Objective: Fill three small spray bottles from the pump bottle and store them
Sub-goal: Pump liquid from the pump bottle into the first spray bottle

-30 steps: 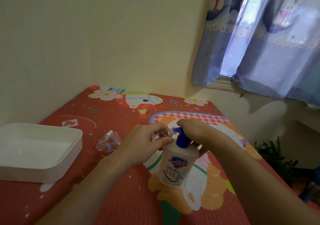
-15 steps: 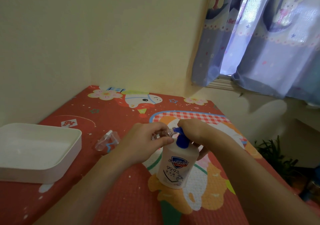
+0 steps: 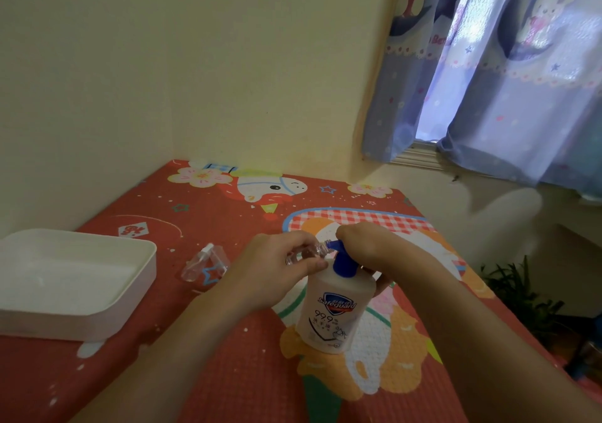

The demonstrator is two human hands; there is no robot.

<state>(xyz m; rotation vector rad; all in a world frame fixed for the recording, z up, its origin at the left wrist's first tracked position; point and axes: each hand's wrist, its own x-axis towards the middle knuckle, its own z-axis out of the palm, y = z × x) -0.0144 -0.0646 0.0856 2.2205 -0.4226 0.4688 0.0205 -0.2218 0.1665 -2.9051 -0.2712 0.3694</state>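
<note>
Little has changed: left hand point(image 3: 277, 271) still pinches the small spray bottle point(image 3: 312, 252) at the pump bottle point(image 3: 335, 312) spout; right hand point(image 3: 361, 243), fingers curled, presses the pump.

A table covered with a red cartoon-printed cloth point(image 3: 228, 341) stands pushed into the corner of the room. On its left side sits a shallow white tray point(image 3: 130, 295), overhanging the near-left part. Just right of the tray lies a small clear spray bottle point(image 3: 205, 264) on its side. Nearer the middle right, a white pump bottle point(image 3: 332, 315) with a blue pump stands upright on the cloth.
</note>
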